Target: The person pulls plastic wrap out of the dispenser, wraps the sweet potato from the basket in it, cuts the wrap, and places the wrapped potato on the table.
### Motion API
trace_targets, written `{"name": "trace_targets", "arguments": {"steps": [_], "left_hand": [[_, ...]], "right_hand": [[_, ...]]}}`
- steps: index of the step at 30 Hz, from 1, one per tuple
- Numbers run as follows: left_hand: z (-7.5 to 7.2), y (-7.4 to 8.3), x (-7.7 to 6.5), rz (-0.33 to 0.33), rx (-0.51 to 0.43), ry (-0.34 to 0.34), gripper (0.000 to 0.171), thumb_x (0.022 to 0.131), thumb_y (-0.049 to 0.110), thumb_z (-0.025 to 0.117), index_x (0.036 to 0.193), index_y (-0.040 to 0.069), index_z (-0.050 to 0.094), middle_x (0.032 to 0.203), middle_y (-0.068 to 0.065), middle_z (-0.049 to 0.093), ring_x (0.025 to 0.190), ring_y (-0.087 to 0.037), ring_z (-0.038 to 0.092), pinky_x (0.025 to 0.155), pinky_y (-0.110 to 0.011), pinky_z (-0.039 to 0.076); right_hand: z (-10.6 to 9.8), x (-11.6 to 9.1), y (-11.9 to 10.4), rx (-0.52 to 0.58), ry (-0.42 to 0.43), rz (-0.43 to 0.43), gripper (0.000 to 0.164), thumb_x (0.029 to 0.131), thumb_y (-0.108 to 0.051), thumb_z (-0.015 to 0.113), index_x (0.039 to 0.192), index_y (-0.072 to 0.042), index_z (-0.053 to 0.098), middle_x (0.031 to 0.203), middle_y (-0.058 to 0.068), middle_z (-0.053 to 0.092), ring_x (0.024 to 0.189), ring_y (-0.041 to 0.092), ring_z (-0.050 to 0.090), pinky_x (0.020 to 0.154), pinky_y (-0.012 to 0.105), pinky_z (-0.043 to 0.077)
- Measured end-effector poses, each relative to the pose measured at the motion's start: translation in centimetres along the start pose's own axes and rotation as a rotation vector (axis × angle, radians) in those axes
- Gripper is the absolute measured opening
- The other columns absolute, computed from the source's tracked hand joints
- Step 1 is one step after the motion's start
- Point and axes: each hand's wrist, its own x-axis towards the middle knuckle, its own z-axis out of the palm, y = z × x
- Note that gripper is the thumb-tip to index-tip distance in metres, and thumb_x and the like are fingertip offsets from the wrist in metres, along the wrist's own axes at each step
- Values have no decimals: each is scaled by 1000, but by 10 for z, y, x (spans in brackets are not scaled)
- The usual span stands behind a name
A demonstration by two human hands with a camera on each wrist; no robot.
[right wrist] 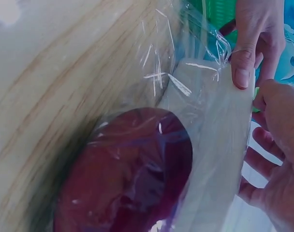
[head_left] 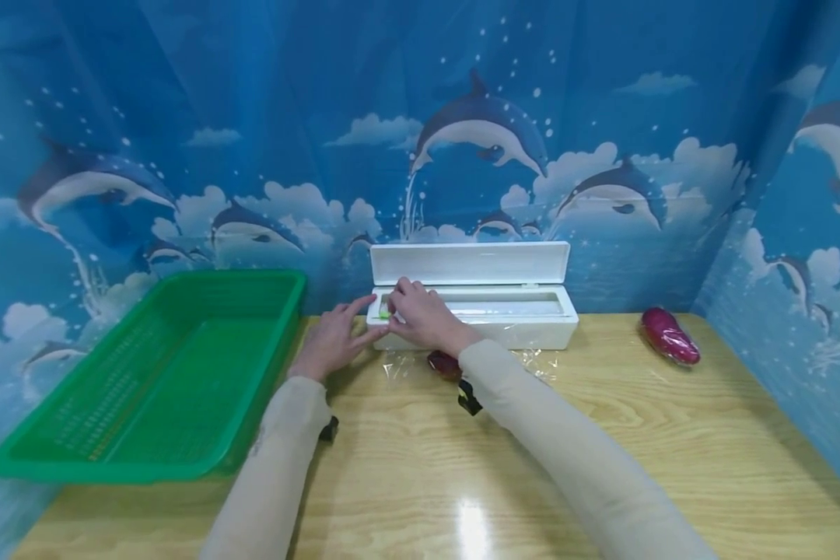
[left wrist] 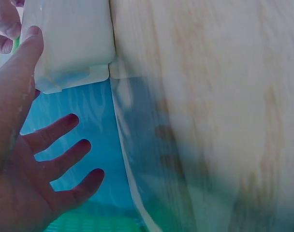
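Note:
A white cling film box stands near the back edge of the wooden table, its lid raised. My right hand is at the left part of the box and pinches a small green slide cutter, partly hidden by the fingers. My left hand braces the box's left end, thumb on its front edge and the other fingers spread. Clear cling film hangs down the front of the box and covers a dark red-purple oblong vegetable lying before it.
A green plastic basket stands at the left of the table. Another purple-red oblong vegetable, wrapped in clear film, lies near the back right. A blue dolphin-print curtain hangs close behind the box.

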Motion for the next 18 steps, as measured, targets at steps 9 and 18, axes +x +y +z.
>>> {"name": "trace_targets", "arguments": {"steps": [9,18], "left_hand": [[-1,6,-1,-8,38,8,81,94,71,53,161,28,32,141,-24,59,123,-43,60,102,-63,50],[-2,5,-5,18,72,18,79,97,66,52,161,24,33,149,-24,53,132,-48,54,107,-67,45]], "right_hand": [[-14,-9,10,-5,-51,18,23,97,-21,63,112,-5,68,115,11,58,101,26,57,83,40,55],[-24,-35,28,18,-46,24,20,97,-18,65,113,-7,70,112,10,62,98,23,62,84,35,58]]}}
